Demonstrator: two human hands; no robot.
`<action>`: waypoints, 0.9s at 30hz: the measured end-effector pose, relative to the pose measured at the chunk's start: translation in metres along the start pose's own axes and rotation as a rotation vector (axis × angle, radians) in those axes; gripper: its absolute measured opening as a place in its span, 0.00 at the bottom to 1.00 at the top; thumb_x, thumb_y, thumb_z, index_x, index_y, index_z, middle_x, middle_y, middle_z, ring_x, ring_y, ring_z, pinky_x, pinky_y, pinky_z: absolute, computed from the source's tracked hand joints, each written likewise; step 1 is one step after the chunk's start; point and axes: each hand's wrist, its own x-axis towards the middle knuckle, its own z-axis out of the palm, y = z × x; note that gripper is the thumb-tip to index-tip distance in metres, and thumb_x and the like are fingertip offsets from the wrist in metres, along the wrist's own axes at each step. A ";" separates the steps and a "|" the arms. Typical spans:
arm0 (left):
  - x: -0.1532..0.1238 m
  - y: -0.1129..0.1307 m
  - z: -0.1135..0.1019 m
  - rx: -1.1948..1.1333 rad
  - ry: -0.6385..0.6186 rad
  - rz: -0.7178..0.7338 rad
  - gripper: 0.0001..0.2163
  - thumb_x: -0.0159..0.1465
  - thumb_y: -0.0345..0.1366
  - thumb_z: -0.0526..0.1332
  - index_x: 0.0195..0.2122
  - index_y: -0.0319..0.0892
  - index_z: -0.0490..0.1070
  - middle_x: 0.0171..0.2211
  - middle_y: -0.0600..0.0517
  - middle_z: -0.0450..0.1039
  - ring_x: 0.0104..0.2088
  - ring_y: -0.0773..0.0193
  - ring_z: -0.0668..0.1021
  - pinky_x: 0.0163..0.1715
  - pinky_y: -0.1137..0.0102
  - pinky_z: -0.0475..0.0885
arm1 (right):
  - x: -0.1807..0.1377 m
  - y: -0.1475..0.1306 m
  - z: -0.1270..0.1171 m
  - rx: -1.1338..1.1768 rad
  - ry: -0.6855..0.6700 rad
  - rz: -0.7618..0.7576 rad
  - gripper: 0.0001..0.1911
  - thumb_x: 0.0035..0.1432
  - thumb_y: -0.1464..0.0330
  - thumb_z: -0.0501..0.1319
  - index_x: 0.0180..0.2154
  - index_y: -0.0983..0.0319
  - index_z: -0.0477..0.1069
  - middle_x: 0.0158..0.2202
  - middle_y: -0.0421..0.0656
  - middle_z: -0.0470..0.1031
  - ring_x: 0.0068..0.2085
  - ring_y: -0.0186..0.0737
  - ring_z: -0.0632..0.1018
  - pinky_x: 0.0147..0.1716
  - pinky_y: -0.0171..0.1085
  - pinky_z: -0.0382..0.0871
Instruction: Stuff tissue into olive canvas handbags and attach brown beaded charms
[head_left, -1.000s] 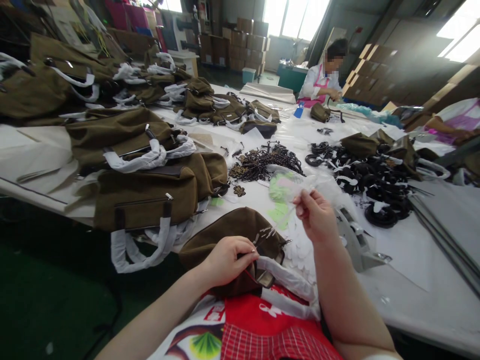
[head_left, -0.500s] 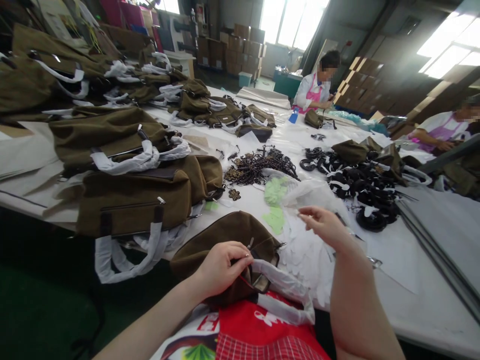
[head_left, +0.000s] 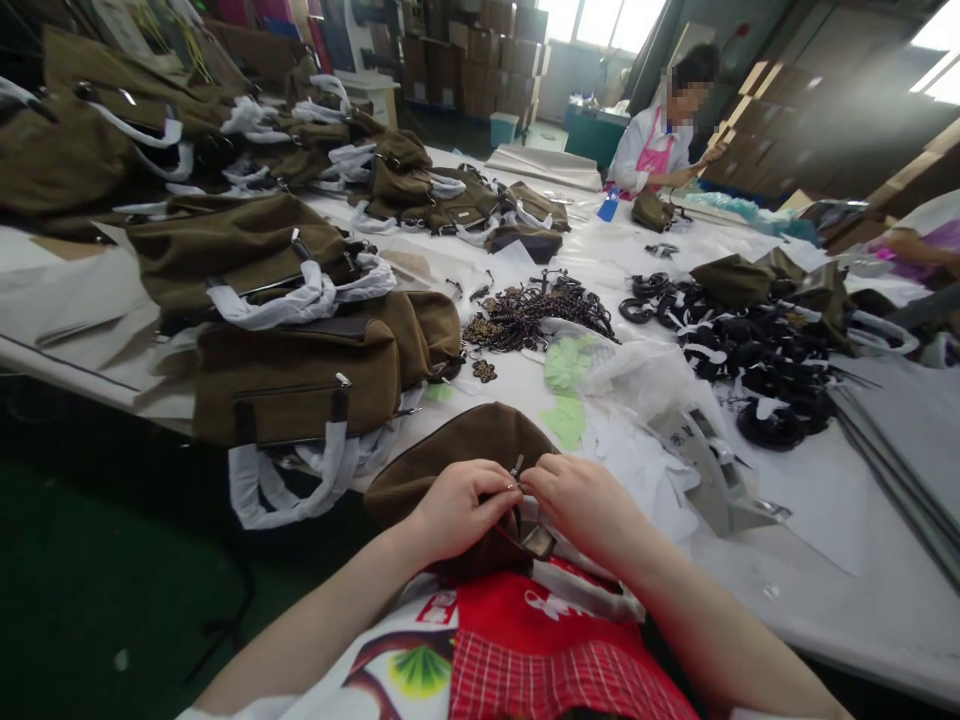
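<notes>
A brown canvas bag (head_left: 457,445) lies at the table's near edge, partly on my lap. My left hand (head_left: 456,508) is closed in a pinch on a small metal zipper pull (head_left: 517,468) at the bag's top. My right hand (head_left: 581,505) meets it from the right, fingers also pinched at the same pull. A white-wrapped strap (head_left: 592,590) of the bag trails under my right wrist.
Finished brown bags (head_left: 292,375) with white-wrapped handles are piled to the left. Dark beaded trims (head_left: 536,315), green tags (head_left: 566,365), white plastic (head_left: 645,375), black straps (head_left: 757,360) and a grey tape dispenser (head_left: 709,470) lie ahead. Two other people work at the far right (head_left: 660,150).
My right hand came down from the white plastic pile and joined my left hand at the bag's zipper pull. The left hand stayed on the bag.
</notes>
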 end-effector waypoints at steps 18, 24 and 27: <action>0.001 -0.007 -0.006 -0.039 -0.057 -0.039 0.16 0.69 0.38 0.53 0.32 0.39 0.78 0.34 0.49 0.77 0.35 0.65 0.78 0.40 0.72 0.70 | -0.008 -0.007 0.018 0.296 0.211 0.084 0.12 0.62 0.68 0.58 0.28 0.61 0.76 0.26 0.41 0.78 0.30 0.37 0.73 0.33 0.35 0.59; -0.005 0.002 -0.011 0.041 -0.054 0.064 0.10 0.66 0.32 0.57 0.34 0.38 0.77 0.38 0.47 0.78 0.40 0.63 0.78 0.44 0.71 0.71 | -0.011 -0.012 0.029 0.273 0.099 0.094 0.15 0.66 0.66 0.54 0.30 0.61 0.75 0.29 0.42 0.80 0.31 0.36 0.77 0.31 0.34 0.59; -0.010 0.004 -0.017 0.065 -0.088 0.140 0.08 0.63 0.29 0.59 0.39 0.39 0.77 0.41 0.47 0.78 0.42 0.63 0.78 0.45 0.71 0.72 | -0.012 -0.014 0.035 0.339 0.063 0.139 0.14 0.66 0.65 0.55 0.32 0.60 0.76 0.29 0.41 0.81 0.31 0.36 0.78 0.30 0.33 0.59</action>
